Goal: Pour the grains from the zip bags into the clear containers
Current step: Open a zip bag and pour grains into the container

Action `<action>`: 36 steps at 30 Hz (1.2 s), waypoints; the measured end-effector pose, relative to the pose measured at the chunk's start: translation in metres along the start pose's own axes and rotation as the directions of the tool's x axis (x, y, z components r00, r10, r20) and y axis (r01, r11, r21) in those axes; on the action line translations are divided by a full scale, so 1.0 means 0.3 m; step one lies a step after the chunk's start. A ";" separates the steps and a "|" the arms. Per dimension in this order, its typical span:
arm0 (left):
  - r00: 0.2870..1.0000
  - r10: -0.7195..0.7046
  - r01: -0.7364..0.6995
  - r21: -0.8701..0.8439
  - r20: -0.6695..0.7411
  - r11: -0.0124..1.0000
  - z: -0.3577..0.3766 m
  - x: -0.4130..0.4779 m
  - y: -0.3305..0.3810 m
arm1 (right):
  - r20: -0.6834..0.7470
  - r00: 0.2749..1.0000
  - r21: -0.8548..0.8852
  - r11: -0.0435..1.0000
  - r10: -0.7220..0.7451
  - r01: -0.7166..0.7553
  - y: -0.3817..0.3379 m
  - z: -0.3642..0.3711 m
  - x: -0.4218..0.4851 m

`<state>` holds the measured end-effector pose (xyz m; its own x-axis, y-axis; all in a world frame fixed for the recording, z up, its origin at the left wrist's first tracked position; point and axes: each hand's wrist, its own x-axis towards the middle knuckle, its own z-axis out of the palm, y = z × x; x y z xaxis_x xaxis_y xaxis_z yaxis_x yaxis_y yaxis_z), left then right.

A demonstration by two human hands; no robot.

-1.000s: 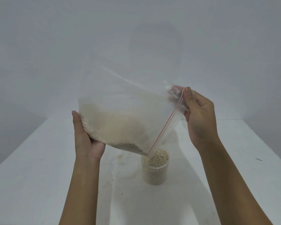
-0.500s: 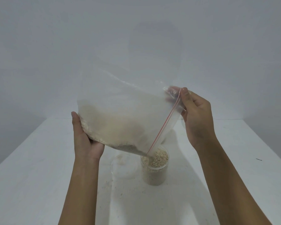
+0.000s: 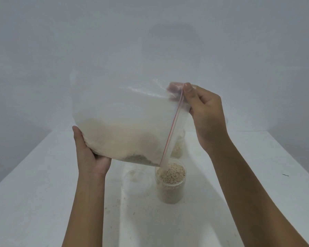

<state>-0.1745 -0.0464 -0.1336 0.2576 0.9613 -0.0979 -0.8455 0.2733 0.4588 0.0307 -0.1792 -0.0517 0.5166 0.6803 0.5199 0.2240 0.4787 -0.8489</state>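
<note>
White table (image 3: 36, 184) — grey wall (image 3: 61, 50) behind

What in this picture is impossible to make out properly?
Head view: the far container is veiled by the zip bag; its fill level is unclear.
Fingertips of the right hand blur behind the bag's plastic.
Dark mark on the table: too small to identify.
Both forearms are cut off by the bottom edge.

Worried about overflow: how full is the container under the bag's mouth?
Nearly full: grains reach the rim of the clear container beneath the tilted zip bag.
</note>
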 end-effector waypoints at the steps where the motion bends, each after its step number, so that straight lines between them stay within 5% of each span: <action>1: 1.000 0.001 -0.001 -0.007 -0.008 1.000 -0.005 0.004 0.002 | 0.009 1.000 -0.013 1.000 -0.014 0.014 -0.005 0.011 0.006; 11: 0.996 -0.044 0.042 -0.028 -0.081 0.999 -0.094 0.056 -0.031 | 0.162 0.982 -0.153 0.980 -0.099 0.124 -0.056 0.160 0.083; 15: 0.987 0.009 0.024 0.202 -0.163 0.979 -0.119 0.100 -0.008 | 0.214 0.971 -0.195 0.969 -0.106 0.149 -0.083 0.257 0.132; 19: 0.947 0.234 -0.100 0.490 -0.220 0.866 -0.070 0.143 0.061 | 0.273 0.955 -0.238 0.954 -0.113 0.182 -0.094 0.365 0.173; 23: 0.945 0.327 -0.271 0.612 0.022 0.743 0.039 0.187 0.159 | 0.295 0.949 -0.283 0.938 -0.112 0.199 -0.087 0.431 0.185; 26: 0.829 0.412 -0.540 0.733 0.378 0.414 0.142 0.199 0.240 | 0.279 0.953 -0.325 0.921 -0.122 0.213 -0.088 0.443 0.193; 28: 0.724 0.306 -0.686 0.688 0.618 0.235 0.204 0.203 0.291 | 0.262 0.955 -0.349 0.909 -0.138 0.227 -0.092 0.443 0.199; 31: 0.683 0.074 -0.725 0.661 0.727 0.191 0.290 0.192 0.340 | 0.216 0.961 -0.368 0.898 -0.171 0.242 -0.099 0.449 0.209; 36: 0.589 0.061 -0.799 0.570 0.806 0.193 0.359 0.202 0.366 | 0.165 0.977 -0.357 0.915 -0.135 0.187 -0.111 0.447 0.189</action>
<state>-0.2013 0.0380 0.0060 0.4773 0.5546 0.6816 -0.1025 -0.7353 0.6700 -0.0583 -0.0822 0.0188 0.3383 0.6914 0.6384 0.5963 0.3673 -0.7138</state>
